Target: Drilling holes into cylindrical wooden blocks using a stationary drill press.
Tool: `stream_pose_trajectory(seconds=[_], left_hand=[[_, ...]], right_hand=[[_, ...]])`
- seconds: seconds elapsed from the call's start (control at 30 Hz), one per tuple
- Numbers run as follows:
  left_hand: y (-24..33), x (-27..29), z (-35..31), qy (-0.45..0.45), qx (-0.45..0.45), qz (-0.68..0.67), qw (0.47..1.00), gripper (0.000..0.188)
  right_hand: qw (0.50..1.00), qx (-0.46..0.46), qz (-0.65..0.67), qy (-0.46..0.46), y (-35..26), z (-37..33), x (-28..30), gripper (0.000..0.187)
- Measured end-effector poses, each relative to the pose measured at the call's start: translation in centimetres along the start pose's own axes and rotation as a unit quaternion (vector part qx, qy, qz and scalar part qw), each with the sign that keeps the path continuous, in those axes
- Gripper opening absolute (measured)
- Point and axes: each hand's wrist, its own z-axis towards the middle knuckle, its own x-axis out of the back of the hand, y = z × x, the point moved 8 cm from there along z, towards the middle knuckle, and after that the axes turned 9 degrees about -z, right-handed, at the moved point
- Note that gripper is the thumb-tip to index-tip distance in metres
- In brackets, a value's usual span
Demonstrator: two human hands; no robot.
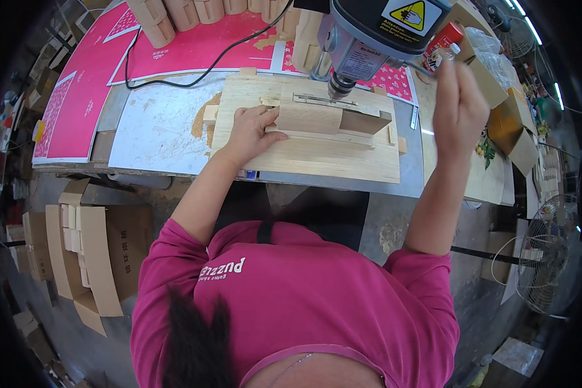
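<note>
My left hand (251, 134) grips the left end of a pale wooden block (310, 119), thumb along its near side. The block lies in a wooden jig on a flat board (349, 163), with a narrow metal strip (323, 101) along its far edge. Just above stands the chuck (341, 85) of a drill press (368, 39); I cannot make out whether its bit touches the wood. Raised at the right, my right hand (460, 107) is closed around the end of the drill press lever (421, 68), slightly blurred, its palm side hidden.
Several wooden blocks (154, 22) stand at the back on pink printed sheets (194, 48), where a black cable (174, 84) loops. Sawdust lies left of the board. An open carton (103, 258) with wooden pieces is at the lower left; a fan (549, 255) stands at right.
</note>
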Motion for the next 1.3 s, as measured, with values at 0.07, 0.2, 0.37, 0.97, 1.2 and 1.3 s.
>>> stream_pose_trajectory(seconds=[0.07, 0.2, 0.37, 0.97, 1.2, 1.3], left_hand=[[0.3, 0.1, 0.1, -0.001, 0.0, 0.006, 1.0, 0.049], [0.5, 0.0, 0.4, -0.001, -0.002, 0.011, 1.0, 0.049], [0.5, -0.1, 0.3, -0.003, -0.01, 0.006, 1.0, 0.049], [2.8, -2.8, 1.7, 0.026, -0.015, -0.001, 1.0, 0.049], [2.3, -2.9, 1.3, 0.018, 0.01, -0.005, 1.0, 0.049], [2.3, -3.0, 1.4, 0.019, 0.005, 0.001, 1.0, 0.049]], right_hand=[[1.0, -0.001, -0.012, -0.015, -0.3, -2.5, -0.2, 0.011], [0.994, -0.054, 0.09, 0.037, 0.0, -6.0, -1.3, 0.011], [0.987, -0.073, 0.142, 0.036, 2.2, -10.3, -5.4, 0.011], [0.995, -0.072, 0.058, -0.04, 3.6, 8.4, -4.3, 0.03], [0.998, 0.021, 0.053, -0.002, 1.4, 4.0, -1.3, 0.028], [0.996, -0.053, 0.041, -0.053, 0.8, -0.9, -0.6, 0.018]])
